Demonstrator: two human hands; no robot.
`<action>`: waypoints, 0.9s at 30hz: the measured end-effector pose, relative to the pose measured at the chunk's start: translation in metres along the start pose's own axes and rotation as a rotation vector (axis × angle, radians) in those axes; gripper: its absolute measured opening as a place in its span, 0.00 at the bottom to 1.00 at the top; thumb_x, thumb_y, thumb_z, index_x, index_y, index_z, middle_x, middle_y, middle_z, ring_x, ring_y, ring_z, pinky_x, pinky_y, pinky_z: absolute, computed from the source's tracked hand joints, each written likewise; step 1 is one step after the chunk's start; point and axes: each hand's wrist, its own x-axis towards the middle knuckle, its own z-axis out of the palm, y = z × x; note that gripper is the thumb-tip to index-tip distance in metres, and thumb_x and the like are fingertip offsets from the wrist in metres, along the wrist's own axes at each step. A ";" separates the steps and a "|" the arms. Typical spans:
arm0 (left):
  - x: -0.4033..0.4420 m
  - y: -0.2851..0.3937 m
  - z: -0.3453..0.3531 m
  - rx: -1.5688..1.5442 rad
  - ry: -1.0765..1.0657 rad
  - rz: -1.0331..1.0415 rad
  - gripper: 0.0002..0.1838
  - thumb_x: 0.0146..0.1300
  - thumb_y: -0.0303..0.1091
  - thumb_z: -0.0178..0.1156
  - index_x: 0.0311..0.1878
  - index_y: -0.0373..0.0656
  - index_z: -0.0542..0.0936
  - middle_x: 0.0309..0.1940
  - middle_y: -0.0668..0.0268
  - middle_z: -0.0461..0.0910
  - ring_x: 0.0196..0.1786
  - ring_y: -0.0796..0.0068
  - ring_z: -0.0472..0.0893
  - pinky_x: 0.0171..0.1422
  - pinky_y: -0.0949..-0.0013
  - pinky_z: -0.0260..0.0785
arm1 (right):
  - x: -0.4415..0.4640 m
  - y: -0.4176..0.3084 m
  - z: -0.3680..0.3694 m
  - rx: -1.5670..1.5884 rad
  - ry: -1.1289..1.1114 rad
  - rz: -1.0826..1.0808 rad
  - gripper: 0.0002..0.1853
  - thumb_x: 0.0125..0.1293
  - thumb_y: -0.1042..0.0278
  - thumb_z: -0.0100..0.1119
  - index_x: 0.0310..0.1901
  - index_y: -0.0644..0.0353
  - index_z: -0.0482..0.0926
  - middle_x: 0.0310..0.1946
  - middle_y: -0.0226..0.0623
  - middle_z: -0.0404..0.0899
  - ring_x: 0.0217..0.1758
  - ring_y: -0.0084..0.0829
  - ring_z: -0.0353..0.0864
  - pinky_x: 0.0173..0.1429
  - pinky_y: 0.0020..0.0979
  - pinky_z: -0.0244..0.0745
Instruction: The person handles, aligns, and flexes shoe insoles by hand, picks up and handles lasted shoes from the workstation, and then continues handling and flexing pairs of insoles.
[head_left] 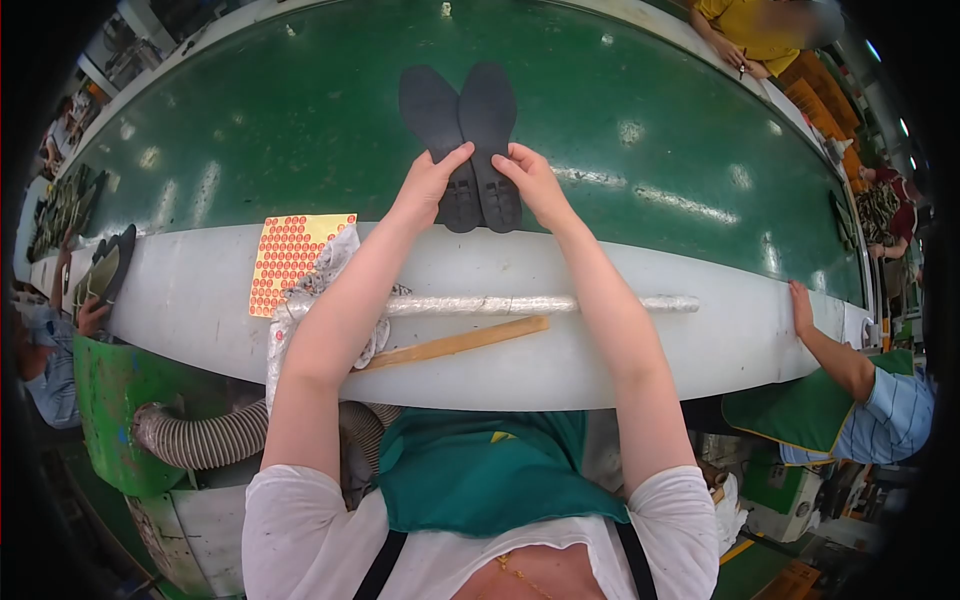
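Observation:
Over the near edge of the green work surface, a pair of dark shoe soles is held side by side, toe ends pointing away and spread apart, heel ends together. My left hand (428, 188) is closed on the left sole (432, 105), its thumb lying across the sole's face. The right sole (488, 108) is gripped by my right hand (540, 187), thumb also on top. Small raised marks show near both heels. Whether uppers are attached underneath is hidden. Below my left wrist lies a yellow sheet of round red stickers (290, 255), partly covered by a crumpled patterned cloth (335, 262).
A wrapped bar (480, 305) and a wooden strip (460, 343) lie on the white ledge (620, 265). A ribbed hose (205, 440) runs below left. Co-workers sit at both sides; one person's hand (802, 308) rests on the ledge at right. Shoes (105, 270) are at far left.

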 end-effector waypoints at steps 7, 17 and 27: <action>-0.004 -0.001 0.000 -0.020 -0.032 0.048 0.21 0.58 0.43 0.64 0.47 0.34 0.77 0.40 0.62 0.80 0.42 0.73 0.80 0.45 0.69 0.73 | -0.003 -0.006 0.003 -0.182 0.069 0.011 0.10 0.66 0.63 0.56 0.41 0.63 0.76 0.35 0.27 0.77 0.39 0.16 0.73 0.43 0.20 0.67; -0.006 0.002 -0.003 -0.083 -0.106 0.037 0.21 0.62 0.40 0.60 0.53 0.36 0.74 0.46 0.61 0.79 0.46 0.74 0.80 0.50 0.69 0.73 | 0.001 0.001 -0.001 -0.109 -0.027 0.052 0.13 0.68 0.65 0.53 0.49 0.62 0.74 0.42 0.27 0.78 0.45 0.17 0.75 0.52 0.21 0.66; -0.006 0.001 -0.003 -0.072 -0.113 0.052 0.21 0.63 0.39 0.59 0.54 0.35 0.74 0.46 0.61 0.79 0.46 0.75 0.80 0.50 0.70 0.73 | -0.002 -0.001 0.008 -0.136 -0.041 0.006 0.17 0.68 0.66 0.53 0.55 0.63 0.69 0.48 0.32 0.77 0.49 0.21 0.76 0.54 0.24 0.67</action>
